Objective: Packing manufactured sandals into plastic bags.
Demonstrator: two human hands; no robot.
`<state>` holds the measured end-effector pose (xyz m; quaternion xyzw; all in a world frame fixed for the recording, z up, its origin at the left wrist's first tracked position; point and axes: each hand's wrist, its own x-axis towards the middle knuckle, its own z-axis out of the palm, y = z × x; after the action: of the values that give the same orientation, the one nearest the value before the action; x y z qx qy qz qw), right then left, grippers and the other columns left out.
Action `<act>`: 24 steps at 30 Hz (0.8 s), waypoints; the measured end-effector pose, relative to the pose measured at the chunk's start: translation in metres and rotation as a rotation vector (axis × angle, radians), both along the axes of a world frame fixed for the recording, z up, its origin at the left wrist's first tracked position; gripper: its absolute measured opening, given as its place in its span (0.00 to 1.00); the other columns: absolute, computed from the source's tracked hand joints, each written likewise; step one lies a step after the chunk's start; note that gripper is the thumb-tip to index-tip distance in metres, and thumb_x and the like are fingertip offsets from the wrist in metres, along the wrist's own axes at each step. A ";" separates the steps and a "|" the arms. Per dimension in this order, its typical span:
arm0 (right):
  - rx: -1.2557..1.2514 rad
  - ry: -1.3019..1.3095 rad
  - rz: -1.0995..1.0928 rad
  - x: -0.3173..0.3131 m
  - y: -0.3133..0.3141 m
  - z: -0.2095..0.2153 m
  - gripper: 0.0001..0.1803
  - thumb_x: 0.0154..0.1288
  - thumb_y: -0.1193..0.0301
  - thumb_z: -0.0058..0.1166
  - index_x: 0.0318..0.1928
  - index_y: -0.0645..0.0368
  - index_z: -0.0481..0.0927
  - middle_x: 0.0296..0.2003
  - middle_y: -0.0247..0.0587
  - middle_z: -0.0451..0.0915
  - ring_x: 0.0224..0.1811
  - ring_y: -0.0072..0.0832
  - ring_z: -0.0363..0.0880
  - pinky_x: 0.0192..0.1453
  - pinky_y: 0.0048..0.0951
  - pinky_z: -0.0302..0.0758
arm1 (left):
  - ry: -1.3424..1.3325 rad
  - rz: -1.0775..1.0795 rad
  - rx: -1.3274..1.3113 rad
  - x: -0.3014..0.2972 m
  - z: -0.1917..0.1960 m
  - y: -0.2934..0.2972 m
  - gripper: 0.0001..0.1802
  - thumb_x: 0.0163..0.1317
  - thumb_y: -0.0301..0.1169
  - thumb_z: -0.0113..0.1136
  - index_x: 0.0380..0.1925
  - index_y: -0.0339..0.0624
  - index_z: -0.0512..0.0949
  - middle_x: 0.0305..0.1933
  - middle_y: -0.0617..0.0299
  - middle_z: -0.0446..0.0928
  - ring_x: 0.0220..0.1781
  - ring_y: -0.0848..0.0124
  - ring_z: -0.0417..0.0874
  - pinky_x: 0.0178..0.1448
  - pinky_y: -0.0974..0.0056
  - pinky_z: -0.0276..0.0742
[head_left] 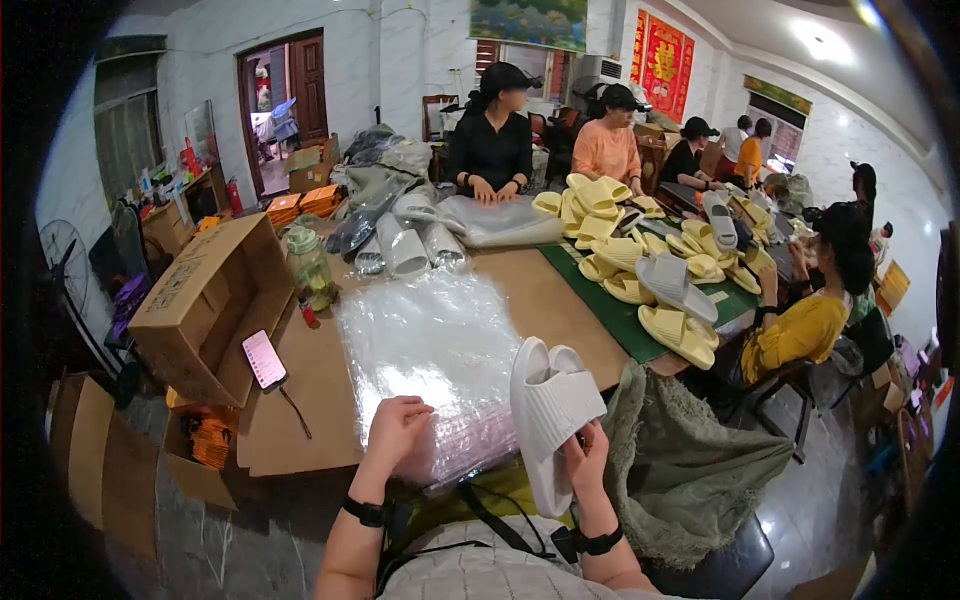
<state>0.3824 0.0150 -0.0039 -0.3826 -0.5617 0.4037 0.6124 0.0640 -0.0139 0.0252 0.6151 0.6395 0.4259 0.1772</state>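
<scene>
white tiled walls enclose the room, with a dark brown wooden door standing open at the left. a red hanging with gold figures decorates the far wall. a round ceiling lamp glows overhead. the grey stone floor shines faintly.

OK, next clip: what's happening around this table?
The person's right hand holds a pair of white slide sandals, while the left hand rests on a stack of clear plastic bags on the table. Other people sit around it by piles of yellow slides. A phone lies near an open cardboard box.
</scene>
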 end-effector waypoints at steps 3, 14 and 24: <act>0.114 -0.040 -0.001 -0.011 -0.007 0.018 0.13 0.69 0.72 0.59 0.48 0.68 0.80 0.41 0.38 0.79 0.43 0.31 0.81 0.45 0.31 0.75 | 0.016 0.081 0.017 -0.003 -0.007 0.004 0.12 0.60 0.37 0.66 0.36 0.40 0.88 0.46 0.51 0.85 0.47 0.56 0.85 0.51 0.58 0.80; 0.124 -0.788 0.200 -0.026 -0.028 0.041 0.12 0.59 0.66 0.63 0.39 0.62 0.82 0.38 0.53 0.79 0.39 0.54 0.79 0.42 0.49 0.76 | -0.176 0.126 0.161 0.017 0.026 -0.001 0.11 0.66 0.34 0.62 0.45 0.45 0.87 0.52 0.55 0.83 0.47 0.57 0.83 0.47 0.59 0.81; 0.178 -0.923 0.095 -0.041 -0.016 0.045 0.13 0.64 0.66 0.59 0.32 0.65 0.77 0.35 0.57 0.77 0.38 0.57 0.77 0.41 0.53 0.74 | 0.300 -0.163 0.462 0.039 0.041 -0.019 0.13 0.62 0.29 0.64 0.46 0.50 0.87 0.61 0.56 0.79 0.64 0.50 0.74 0.64 0.54 0.75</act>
<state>0.3414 -0.0014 0.0407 -0.4419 -0.8246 0.1692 0.3100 0.1026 -0.0329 0.0659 0.7447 0.4930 0.4487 -0.0308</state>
